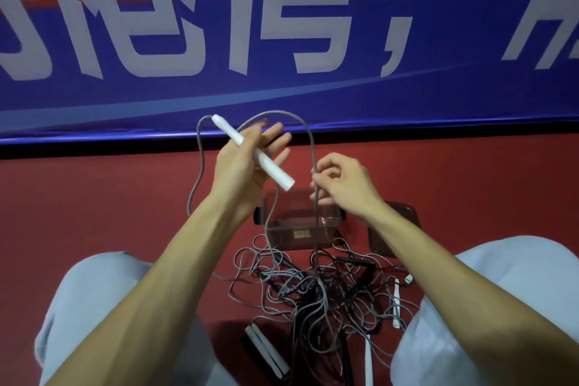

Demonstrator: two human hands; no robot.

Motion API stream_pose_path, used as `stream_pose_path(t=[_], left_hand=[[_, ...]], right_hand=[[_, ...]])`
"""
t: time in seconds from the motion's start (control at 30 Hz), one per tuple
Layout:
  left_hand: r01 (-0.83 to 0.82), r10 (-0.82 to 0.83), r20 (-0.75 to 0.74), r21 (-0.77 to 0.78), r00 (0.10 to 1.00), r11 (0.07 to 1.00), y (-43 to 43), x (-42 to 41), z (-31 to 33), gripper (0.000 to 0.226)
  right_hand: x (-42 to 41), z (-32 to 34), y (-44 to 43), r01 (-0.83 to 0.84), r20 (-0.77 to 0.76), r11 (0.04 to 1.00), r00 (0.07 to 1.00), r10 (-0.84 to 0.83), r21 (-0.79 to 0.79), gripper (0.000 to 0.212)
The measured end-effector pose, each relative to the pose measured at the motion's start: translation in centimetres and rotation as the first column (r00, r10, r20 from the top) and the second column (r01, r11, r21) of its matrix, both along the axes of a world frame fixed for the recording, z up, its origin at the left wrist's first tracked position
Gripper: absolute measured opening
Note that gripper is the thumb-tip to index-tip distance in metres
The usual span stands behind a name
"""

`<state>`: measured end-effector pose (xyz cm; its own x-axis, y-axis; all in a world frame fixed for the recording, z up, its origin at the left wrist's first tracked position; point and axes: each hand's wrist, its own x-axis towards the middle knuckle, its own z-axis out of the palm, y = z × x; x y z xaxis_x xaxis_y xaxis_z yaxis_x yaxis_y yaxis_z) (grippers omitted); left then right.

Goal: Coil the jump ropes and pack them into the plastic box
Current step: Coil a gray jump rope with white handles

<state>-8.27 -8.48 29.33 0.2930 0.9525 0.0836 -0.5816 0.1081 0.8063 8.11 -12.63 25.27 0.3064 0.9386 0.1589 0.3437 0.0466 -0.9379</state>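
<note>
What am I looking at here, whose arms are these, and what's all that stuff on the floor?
No machine here: these are a person's bare arms, filmed by one camera worn on their head, looking down. The left hand holds a white handle; the right hand pinches a grey cord that arches above both hands. Below, on the red floor, stand a clear plastic box and a tangle of more jump ropes. A blue banner runs behind.

Grey rope [311, 147] loops above clear plastic box [297, 229], tangled ropes [313, 291] heaped beside it
</note>
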Motion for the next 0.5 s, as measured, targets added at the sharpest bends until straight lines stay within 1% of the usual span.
stream_pose_path(t=[0.07,0.13,0.17,0.23,0.3,0.33,0.4,0.5], left_hand=[[0.003,0.013,-0.213,0.077,0.977,0.997,-0.1,0.3,-0.8,0.024],[0.014,0.071,-0.409,0.202,0.910,0.979,-0.3,0.7,-1.8,0.017],[0.026,0.109,-0.475,0.269,0.873,0.963,-0.3,0.8,-2.2,0.013],[0.069,0.149,-0.558,0.351,0.816,0.934,-0.3,1.2,-2.7,0.009],[0.138,0.137,-0.627,0.369,0.767,0.919,-0.3,1.4,-3.2,0.009],[0.174,0.127,-0.659,0.372,0.742,0.912,-0.4,1.6,-3.3,0.010],[0.251,0.097,-0.715,0.365,0.693,0.896,-0.7,1.8,-3.6,0.011],[0.365,0.036,-0.775,0.337,0.631,0.868,-1.4,2.3,-3.8,0.015]], right_hand=[[0.2,0.6,-0.2,0.019,-0.085,0.997,0.996,-0.013,0.071,0.015],[0.4,1.4,-0.4,0.028,-0.183,0.990,0.983,-0.003,0.137,0.015],[0.4,1.8,-0.5,0.036,-0.234,0.985,0.972,0.005,0.169,0.014],[0.5,2.9,-0.7,0.061,-0.372,0.971,0.928,0.030,0.231,0.012],[0.7,4.2,-0.9,0.090,-0.545,0.955,0.834,0.082,0.282,0.009],[0.9,4.8,-0.9,0.099,-0.602,0.947,0.791,0.110,0.305,0.008],[1.4,5.5,-1.2,0.096,-0.638,0.937,0.755,0.151,0.336,0.006],[1.7,5.4,-1.4,0.097,-0.691,0.939,0.703,0.170,0.330,0.007]])
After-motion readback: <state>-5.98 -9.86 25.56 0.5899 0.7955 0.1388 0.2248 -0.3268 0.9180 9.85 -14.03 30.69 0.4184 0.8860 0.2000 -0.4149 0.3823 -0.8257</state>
